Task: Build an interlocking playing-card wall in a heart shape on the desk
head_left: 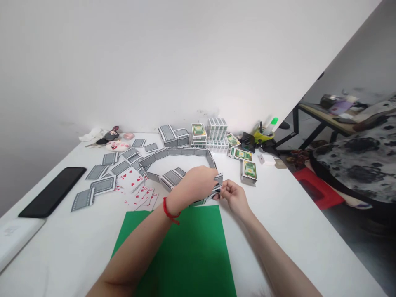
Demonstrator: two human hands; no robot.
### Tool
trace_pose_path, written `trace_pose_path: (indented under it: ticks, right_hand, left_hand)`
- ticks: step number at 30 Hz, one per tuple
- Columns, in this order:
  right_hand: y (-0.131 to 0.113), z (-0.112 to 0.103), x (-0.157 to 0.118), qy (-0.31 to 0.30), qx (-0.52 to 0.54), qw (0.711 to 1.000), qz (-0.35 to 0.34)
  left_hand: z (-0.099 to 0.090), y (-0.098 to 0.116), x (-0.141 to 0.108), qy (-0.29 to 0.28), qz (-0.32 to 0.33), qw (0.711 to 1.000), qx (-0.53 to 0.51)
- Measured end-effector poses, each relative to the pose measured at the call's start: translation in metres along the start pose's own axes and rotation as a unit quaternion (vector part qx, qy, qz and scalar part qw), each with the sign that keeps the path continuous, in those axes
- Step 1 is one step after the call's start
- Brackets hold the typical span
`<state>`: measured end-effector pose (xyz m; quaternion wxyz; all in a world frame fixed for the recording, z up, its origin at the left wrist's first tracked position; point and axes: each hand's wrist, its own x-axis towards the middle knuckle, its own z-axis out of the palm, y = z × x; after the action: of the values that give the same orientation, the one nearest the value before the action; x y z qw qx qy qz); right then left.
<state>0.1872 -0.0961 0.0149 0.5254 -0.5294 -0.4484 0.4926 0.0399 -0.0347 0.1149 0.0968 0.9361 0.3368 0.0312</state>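
Observation:
A ring of folded grey-backed playing cards (181, 152) stands on edge on the white table. My left hand (201, 181), with a red string on its wrist, reaches over the ring's near right part, its fingers closed at a grey card (219, 178). Just right of it, my right hand (232, 195) pinches the lower edge of the cards there. Inside the ring, by my left hand, sits a small folded-card piece (172, 177). A green sheet (198, 247) lies below my forearms. Loose folded cards (103, 185) and face-up red cards (131, 179) are spread to the left.
Card boxes (217, 129) are stacked behind the ring, with another box (249, 170) to the right. A black phone (52, 192) and a white device (18, 235) lie left. A yellow pen holder (262, 135) stands back right. A person in patterned clothing (365, 154) is beyond the table's right edge.

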Motion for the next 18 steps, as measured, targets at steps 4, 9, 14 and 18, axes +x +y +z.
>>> trace_pose_path:
  ticks: [4, 9, 14, 18]
  right_hand:
    - [0.001, -0.003, -0.001, -0.001, 0.014, 1.0, 0.007]
    - [0.002, -0.007, -0.004, -0.055, 0.021, 0.998, -0.02]
    - [0.007, -0.007, -0.004, -0.068, 0.026, 0.996, -0.041]
    - [0.015, -0.006, -0.002, -0.044, 0.019, 0.998, -0.041]
  left_hand:
    - [0.001, 0.003, -0.002, -0.001, -0.009, 1.0, 0.003]
    - [0.001, 0.007, -0.005, -0.016, 0.008, 1.0, 0.021]
    - [0.001, 0.01, -0.005, -0.027, 0.03, 0.999, 0.032]
    - [0.004, 0.012, -0.005, -0.019, 0.032, 0.999, 0.034]
